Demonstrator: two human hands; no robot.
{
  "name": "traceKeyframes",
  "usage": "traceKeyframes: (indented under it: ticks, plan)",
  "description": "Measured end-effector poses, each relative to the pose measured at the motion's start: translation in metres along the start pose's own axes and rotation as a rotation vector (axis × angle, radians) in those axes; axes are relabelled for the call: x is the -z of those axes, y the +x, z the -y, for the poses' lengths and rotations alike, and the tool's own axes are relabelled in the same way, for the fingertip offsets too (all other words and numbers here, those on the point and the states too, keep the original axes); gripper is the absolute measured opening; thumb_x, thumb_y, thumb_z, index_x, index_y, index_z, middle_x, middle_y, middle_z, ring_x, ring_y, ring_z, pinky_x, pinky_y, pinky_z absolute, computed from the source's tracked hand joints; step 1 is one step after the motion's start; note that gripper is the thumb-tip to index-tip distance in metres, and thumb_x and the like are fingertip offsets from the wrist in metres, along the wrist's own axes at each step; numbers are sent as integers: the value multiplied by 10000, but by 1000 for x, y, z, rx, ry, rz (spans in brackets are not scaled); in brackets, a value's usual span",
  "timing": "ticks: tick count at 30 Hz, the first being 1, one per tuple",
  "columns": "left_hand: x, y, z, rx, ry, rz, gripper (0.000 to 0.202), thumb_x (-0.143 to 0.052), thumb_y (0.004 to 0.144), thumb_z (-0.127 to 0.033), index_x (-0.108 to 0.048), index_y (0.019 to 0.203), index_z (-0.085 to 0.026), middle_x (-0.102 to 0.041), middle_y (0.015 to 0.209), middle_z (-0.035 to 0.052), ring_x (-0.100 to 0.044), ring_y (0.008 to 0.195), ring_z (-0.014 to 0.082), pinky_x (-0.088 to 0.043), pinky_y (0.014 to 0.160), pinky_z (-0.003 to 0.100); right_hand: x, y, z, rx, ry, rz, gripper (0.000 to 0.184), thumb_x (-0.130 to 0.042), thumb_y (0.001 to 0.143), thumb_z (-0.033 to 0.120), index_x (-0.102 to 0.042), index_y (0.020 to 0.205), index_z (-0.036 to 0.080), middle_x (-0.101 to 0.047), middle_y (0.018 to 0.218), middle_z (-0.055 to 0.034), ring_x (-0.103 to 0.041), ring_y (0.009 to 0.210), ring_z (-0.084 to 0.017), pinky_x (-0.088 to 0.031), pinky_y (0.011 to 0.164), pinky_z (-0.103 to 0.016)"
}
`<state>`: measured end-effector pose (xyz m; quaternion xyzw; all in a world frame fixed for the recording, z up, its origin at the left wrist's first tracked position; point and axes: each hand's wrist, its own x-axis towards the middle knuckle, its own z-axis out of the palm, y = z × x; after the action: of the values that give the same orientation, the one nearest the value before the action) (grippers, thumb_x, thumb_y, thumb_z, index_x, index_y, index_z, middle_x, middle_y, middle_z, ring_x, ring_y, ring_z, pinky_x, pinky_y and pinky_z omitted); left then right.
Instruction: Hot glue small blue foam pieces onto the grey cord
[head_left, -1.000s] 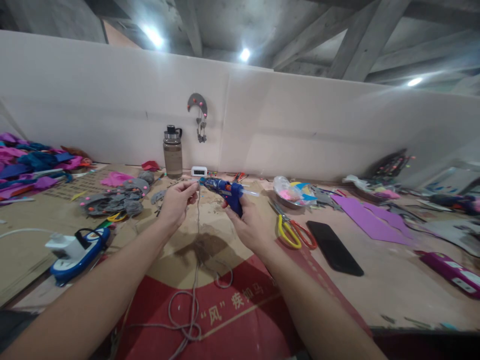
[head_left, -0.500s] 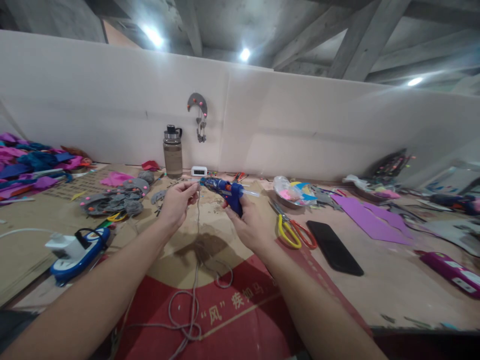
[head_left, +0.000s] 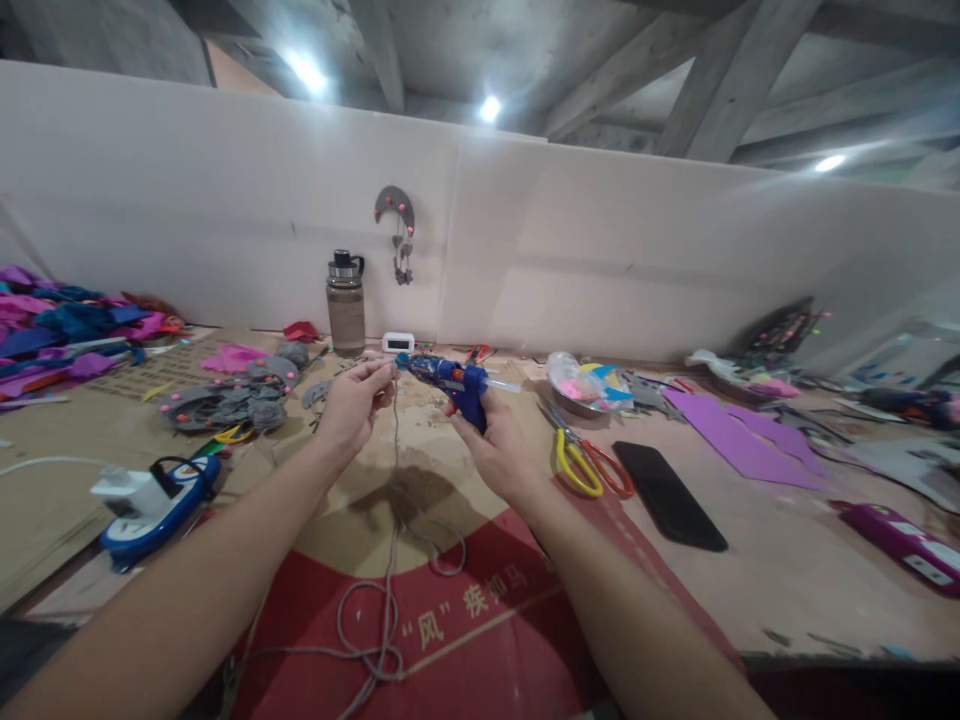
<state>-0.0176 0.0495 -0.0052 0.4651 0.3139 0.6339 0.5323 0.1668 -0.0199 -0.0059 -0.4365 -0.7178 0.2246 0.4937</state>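
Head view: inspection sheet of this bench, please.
Surface: cardboard-covered table, with a red sheet at the near edge.
Job's things: blue glue gun; grey string hanging to loops on the table.
Clutter: scissors, phone, felt scraps, bottle.
Hands: left hand pinches string near the gun's nozzle; right hand grips glue gun.
Cables: power strip, white cable.
Surroundings: white wall panel.

bare tabletop (head_left: 420, 470) under hands | R: scissors (head_left: 581, 462), phone (head_left: 667, 482) | L: charger (head_left: 150, 497)
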Motion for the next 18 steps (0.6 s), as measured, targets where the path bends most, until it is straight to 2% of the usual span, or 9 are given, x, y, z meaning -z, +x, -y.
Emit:
traceKeyframes:
  ticks: [4, 6, 8, 10, 13, 16, 18]
  plan:
    - [1, 1, -2, 6, -44, -27, 194, -728, 585, -269, -613, 664, -134, -529, 582, -12, -431, 484, 50, -295, 432, 173, 0, 3, -7, -52, 229, -18, 219, -491, 791, 272, -478, 1003, 220, -587, 880, -12, -502, 631, -110, -422, 598, -258]
    - [1, 2, -1, -21, -21, -42, 187, -719, 596, -263, -611, 677, -134, -527, 573, -12, -430, 479, 52, -285, 426, 175, 0, 7, -19, -133, 362, -44, 298, -520, 763, 302, -433, 1037, 221, -582, 812, 10, -471, 544, -92, -410, 526, -240]
    - [1, 2, 1, -75, 37, -56, 167, -696, 622, -260, -613, 699, -137, -526, 571, -13, -432, 479, 56, -286, 426, 181, 1, 12, -34, -225, 398, -86, 335, -545, 730, 332, -440, 1022, 206, -559, 703, 33, -493, 543, -103, -417, 529, -242]
    - [0, 1, 2, -150, 120, -71, 146, -667, 653, -260, -617, 725, -144, -532, 582, -12, -441, 487, 65, -306, 439, 190, 3, 16, -51, -287, 305, -134, 278, -536, 715, 353, -500, 935, 187, -551, 642, 32, -510, 555, -114, -411, 542, -249]
    - [-4, -5, 0, -262, 282, -88, 128, -625, 688, -262, -625, 758, -156, -545, 590, -12, -455, 499, 81, -343, 471, 208, 7, 20, -73, -337, 2, -159, 180, -554, 672, 357, -563, 727, 186, -535, 550, 21, -505, 532, -136, -368, 513, -254]
    - [-10, -14, -8, -354, 470, -83, 106, -612, 689, -241, -638, 759, -165, -587, 663, 8, -506, 576, 105, -386, 542, 225, 14, 20, -85, -340, -146, -188, 155, -620, 604, 306, -518, 566, 195, -521, 522, -3, -519, 582, -165, -361, 541, -267]
    - [-14, -20, -14, -471, 582, -82, 52, -608, 686, -207, -636, 711, -172, -614, 786, 35, -547, 711, 132, -409, 636, 240, 17, 18, -83, -328, -190, -243, 174, -645, 575, 260, -486, 555, 193, -550, 608, -46, -532, 686, -192, -377, 602, -289]
